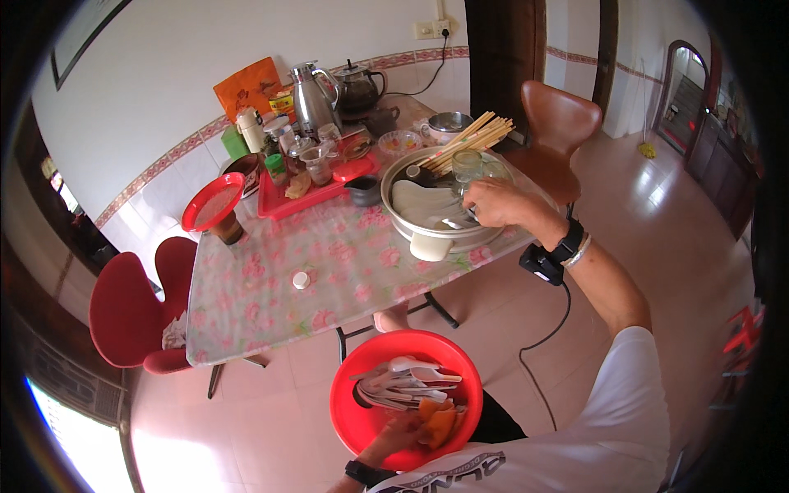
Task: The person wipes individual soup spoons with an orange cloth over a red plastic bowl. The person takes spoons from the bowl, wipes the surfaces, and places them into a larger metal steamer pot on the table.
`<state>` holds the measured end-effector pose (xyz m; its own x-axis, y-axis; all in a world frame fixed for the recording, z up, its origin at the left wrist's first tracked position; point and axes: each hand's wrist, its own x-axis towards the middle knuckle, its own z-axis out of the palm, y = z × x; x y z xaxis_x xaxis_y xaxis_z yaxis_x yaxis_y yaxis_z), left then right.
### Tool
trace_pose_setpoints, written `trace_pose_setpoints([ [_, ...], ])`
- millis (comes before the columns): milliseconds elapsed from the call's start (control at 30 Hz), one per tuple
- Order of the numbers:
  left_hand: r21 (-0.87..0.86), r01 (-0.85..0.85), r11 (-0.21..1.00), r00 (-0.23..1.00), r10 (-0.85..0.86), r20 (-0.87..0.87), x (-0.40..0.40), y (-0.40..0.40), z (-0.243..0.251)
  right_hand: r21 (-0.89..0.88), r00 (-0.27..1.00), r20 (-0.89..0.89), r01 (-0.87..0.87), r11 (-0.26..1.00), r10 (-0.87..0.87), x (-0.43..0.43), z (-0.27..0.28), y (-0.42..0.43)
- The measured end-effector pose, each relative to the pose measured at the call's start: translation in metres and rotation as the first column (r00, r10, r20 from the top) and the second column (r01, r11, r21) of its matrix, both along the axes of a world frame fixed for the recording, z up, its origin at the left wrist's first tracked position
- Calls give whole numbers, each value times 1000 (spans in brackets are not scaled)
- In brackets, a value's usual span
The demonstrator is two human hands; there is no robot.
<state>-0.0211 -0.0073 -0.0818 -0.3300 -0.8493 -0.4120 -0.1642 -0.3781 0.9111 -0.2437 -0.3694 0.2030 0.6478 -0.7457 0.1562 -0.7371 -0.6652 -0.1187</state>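
Observation:
My right hand (pixel 493 202) reaches into a wide white pot (pixel 431 246) at the table's right edge. Its fingers point down beside glass jars (pixel 466 163) and a small white spoon (pixel 457 222); whether they grip anything is hidden. Stacked pale spoons (pixel 422 203) fill the pot's near part, and a bundle of wooden chopsticks (pixel 471 143) leans across its far rim. Below, my left hand (pixel 400 434) is inside a red plastic basin (pixel 348 425), its fingers closed on an orange cloth-like piece (pixel 441 425). Several white spoons (pixel 410 379) are heaped beside it.
On the flowered tablecloth (pixel 265 308) lie a white cap (pixel 301 280), a red strainer (pixel 212 203) on a jar, and a red tray (pixel 286 206) with jars. A steel jug (pixel 311 98) stands behind. Chairs (pixel 123 314) flank the table; a cable (pixel 536 348) hangs from my right wrist device.

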Motion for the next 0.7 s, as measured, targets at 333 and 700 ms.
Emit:
trace_pose_setpoints([
  [333, -65, -26, 998, 998, 22, -58, 0, 2, -12, -19, 997, 45, 64, 998, -63, 20, 6, 29],
  [700, -245, 9, 970, 1000, -16, -27, -2, 1, -37, -124, 947, -245, -243, 962, 207, 18, 12, 29],
])
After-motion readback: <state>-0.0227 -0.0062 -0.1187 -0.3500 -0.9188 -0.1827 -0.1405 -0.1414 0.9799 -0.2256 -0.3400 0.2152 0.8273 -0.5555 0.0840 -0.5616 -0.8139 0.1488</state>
